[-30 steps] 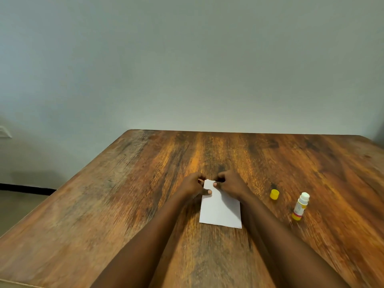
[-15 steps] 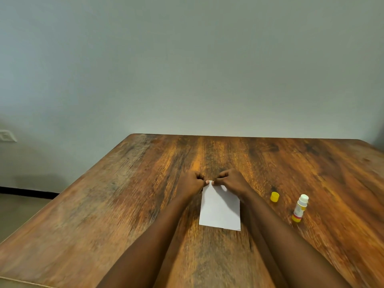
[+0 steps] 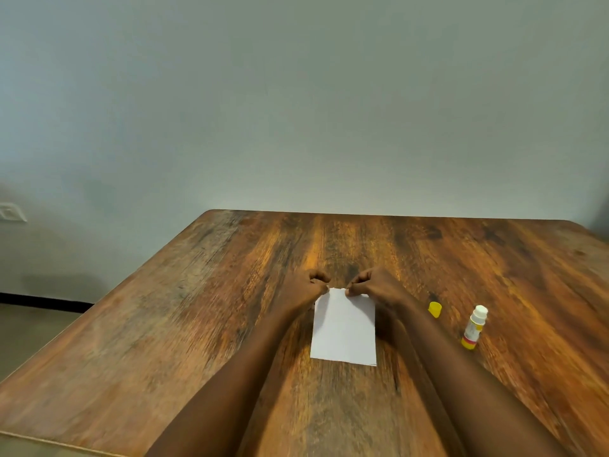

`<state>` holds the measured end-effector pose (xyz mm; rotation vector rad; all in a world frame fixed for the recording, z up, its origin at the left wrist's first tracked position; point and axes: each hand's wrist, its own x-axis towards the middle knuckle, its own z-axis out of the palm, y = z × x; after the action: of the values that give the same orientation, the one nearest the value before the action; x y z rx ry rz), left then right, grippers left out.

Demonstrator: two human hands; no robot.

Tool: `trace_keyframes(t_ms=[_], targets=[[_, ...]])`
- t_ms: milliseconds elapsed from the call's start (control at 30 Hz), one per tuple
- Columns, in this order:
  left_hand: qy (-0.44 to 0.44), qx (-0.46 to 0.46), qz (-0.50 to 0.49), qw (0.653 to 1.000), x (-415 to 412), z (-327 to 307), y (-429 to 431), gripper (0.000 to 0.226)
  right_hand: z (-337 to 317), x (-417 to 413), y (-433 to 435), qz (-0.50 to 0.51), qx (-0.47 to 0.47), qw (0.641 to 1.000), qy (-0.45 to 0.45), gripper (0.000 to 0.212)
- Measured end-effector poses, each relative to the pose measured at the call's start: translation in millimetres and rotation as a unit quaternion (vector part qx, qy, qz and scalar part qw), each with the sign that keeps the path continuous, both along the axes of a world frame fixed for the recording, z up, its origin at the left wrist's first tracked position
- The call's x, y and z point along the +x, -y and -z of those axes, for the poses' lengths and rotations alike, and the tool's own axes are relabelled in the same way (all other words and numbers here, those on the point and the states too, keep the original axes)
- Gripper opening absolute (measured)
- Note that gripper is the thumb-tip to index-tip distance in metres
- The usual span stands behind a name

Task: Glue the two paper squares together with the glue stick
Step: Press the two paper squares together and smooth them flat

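A white paper [image 3: 344,328] lies on the wooden table [image 3: 164,324] in front of me; I cannot tell whether it is one square or two stacked. My left hand [image 3: 304,290] pinches its far left corner with curled fingers. Close beside it, my right hand [image 3: 375,286] pinches the far edge, which is lifted slightly. The glue stick [image 3: 473,327], white with a yellow base, stands uncapped to the right of the paper. Its yellow cap [image 3: 435,309] rests on the table between the paper and the stick.
The table ends at a pale wall [image 3: 296,110] at the back. Its left edge drops to the floor [image 3: 29,331]. A wall socket [image 3: 11,212] sits at the far left.
Both hands have stayed at the paper's far edge, and their fingertips have drawn closer together there. The camera has tilted slightly. The glue stick and cap have not moved.
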<state>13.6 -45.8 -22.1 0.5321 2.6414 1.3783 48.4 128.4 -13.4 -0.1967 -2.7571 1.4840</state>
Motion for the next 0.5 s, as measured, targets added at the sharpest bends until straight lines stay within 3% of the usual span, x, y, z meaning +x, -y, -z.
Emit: trace_keyframes(t_ms=[133,267,500], targets=[[-0.039,-0.035,0.007,0.999,2.4,-1.2,-8.2,0.019,1.2,-0.2,4.2,-0.009,-0.006,1.000,0.003,0.017],[-0.041,-0.067,-0.001,0.997,1.5,2.0,-6.5,0.017,4.3,1.4,1.8,-0.014,-0.025,0.999,0.016,0.004],[-0.024,-0.063,-0.012,0.998,3.4,1.5,-2.8,0.018,5.2,5.6,-1.0,0.060,-0.123,0.990,0.025,0.003]])
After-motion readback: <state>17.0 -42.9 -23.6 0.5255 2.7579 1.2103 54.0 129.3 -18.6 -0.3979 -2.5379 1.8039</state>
